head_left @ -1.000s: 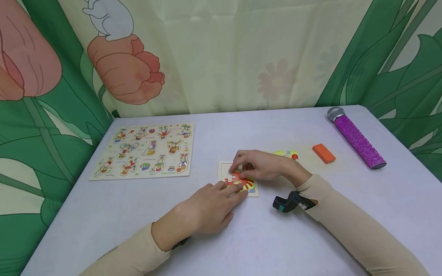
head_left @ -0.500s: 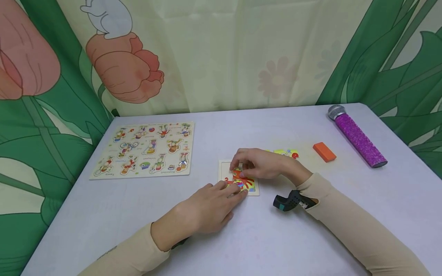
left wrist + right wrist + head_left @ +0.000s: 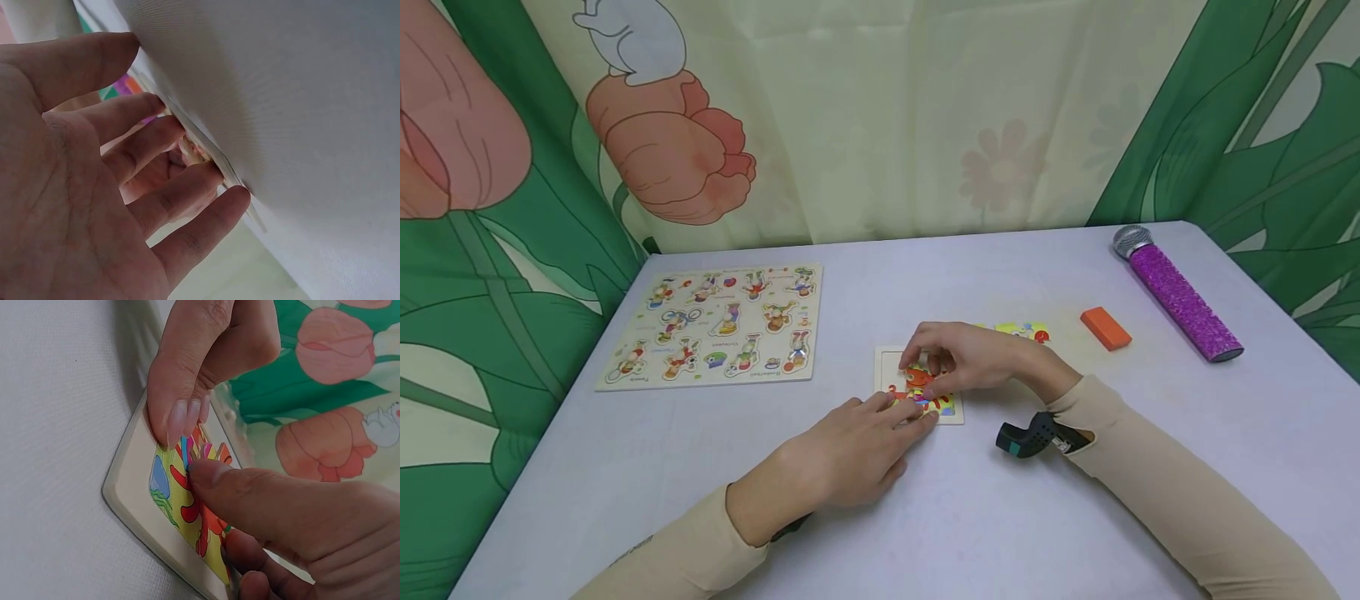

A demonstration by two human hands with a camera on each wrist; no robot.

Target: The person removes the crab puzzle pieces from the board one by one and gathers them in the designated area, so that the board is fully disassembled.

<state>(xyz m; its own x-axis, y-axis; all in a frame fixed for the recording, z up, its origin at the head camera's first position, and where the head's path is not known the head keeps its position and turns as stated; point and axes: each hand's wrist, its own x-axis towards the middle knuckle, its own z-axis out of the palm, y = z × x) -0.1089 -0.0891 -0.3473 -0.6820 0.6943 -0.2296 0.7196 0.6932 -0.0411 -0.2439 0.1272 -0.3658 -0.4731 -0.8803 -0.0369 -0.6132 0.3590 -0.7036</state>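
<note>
Board [image 3: 882, 371], roughly square with no clear long axis, lies under the fingertips of both hands. Left hand [image 3: 857, 454] comes from the near left, loosely straight fingers resting on its near part; right hand [image 3: 970, 357] reaches in from the right, thumb touching the red picture [image 3: 917, 377]. Neither hand is nearer; whether the right pinches anything is unclear.

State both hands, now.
Left hand: open, fingers resting on the puzzle.
Right hand: thumb on the puzzle; whether it grips anything can't be told.
</note>
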